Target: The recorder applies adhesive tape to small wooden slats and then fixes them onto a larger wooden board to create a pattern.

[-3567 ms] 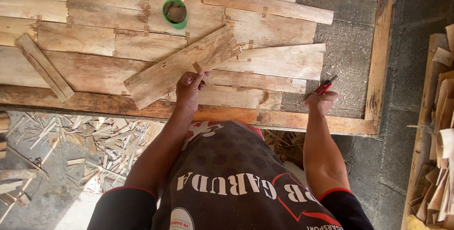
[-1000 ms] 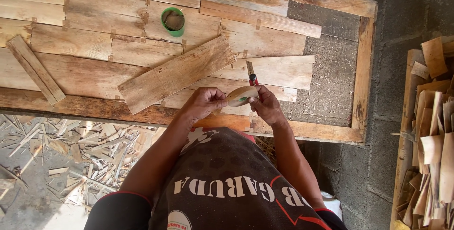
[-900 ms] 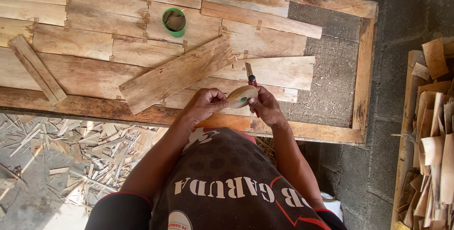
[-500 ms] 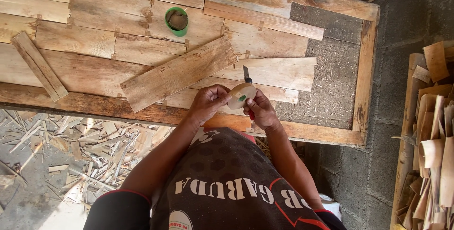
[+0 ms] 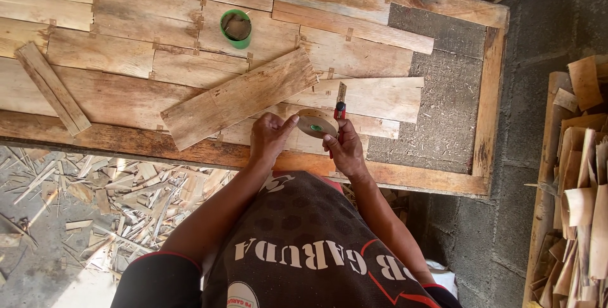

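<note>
at the table's [image 5: 437, 181] near edge, the left hand [image 5: 269, 137] and right hand [image 5: 342, 150] pinch a tape roll [image 5: 316, 123] — light, stiff; best gripped by its rim — right fingers also closed on a small knife [image 5: 339, 109].

The roll of tape [image 5: 316, 124] is tan brown with a small green core. The cutter [image 5: 339, 110] has a red body with a black slider and a dull grey blade. The loose plank [image 5: 240, 98] is pale brown with darker grain streaks. Near the far edge of the worktop [image 5: 443, 178] stands a bright green cup [image 5: 236, 28] with brown contents. The worktop's veneer sheets are light yellowish tan; its frame is reddish brown, its bare right part speckled grey. The shirt [image 5: 304, 245] is black with a faint dotted pattern, white lettering and red trim
</note>
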